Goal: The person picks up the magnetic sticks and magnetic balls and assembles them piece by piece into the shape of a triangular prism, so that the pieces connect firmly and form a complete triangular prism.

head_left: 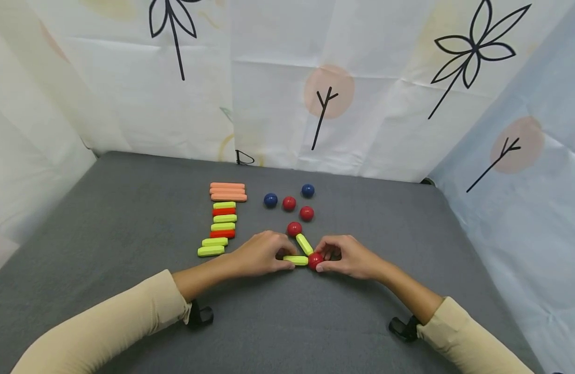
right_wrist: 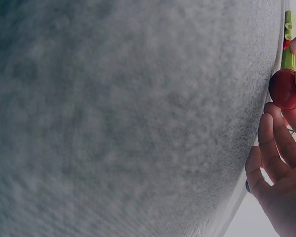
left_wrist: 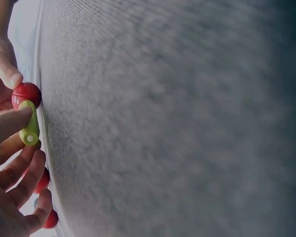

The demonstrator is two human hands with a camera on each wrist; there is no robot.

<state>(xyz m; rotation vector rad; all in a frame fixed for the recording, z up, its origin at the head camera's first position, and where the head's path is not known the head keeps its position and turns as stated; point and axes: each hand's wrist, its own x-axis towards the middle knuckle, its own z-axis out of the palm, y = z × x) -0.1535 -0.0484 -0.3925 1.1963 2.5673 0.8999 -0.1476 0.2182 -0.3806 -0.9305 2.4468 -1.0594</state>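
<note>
Mid-way across the grey table [head_left: 287, 327], left hand [head_left: 268, 253] pinches a lime rod [head_left: 295, 260], right hand [head_left: 350, 256] grips the near red ball [head_left: 316, 261] at its tip. Second lime rod [head_left: 304, 244] bridges to the far red ball [head_left: 294, 228]; joint there likely made, held one seemingly in progress. Two blue balls [head_left: 270, 200], two loose red balls [head_left: 306, 213] and the rod column [head_left: 225, 218] look unused.

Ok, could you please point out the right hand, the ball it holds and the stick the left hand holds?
Right hand [head_left: 348, 256]: head view, back of the hand.
Held ball [head_left: 313, 261]: head view, its visible middle.
Held stick [head_left: 298, 260]: head view, its visible middle.
</note>
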